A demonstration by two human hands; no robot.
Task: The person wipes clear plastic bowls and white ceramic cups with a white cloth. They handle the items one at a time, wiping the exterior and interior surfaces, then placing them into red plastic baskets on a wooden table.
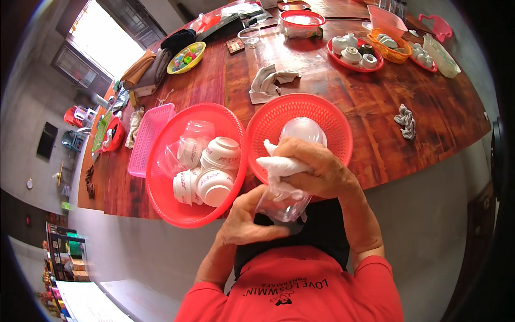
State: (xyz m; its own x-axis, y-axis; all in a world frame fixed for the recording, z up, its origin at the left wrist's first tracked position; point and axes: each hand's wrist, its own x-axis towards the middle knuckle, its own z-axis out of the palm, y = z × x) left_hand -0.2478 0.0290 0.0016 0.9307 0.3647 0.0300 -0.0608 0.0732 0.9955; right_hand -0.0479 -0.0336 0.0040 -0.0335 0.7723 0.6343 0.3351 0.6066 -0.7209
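Observation:
At the table's near edge, my left hand [248,221] grips a clear plastic container [289,209] with its fingers curved around the side. My right hand [316,169] is closed on a white cloth [281,166], which is bunched against the container's upper part. Just beyond it is a red plastic basket [343,121] with a translucent bowl [304,129] in it, partly hidden by my right hand. To the left, a larger red basket [154,196] holds several white bowls with red markings [214,187] and clear plastic containers [199,129].
A pink basket [152,131] lies left of the red ones. Crumpled cloths rest on the wooden table [370,102], one grey-white [268,83], another at right [405,121]. Farther back are a red tray of teaware [350,55], an orange basket [394,51] and a yellow basket [186,58].

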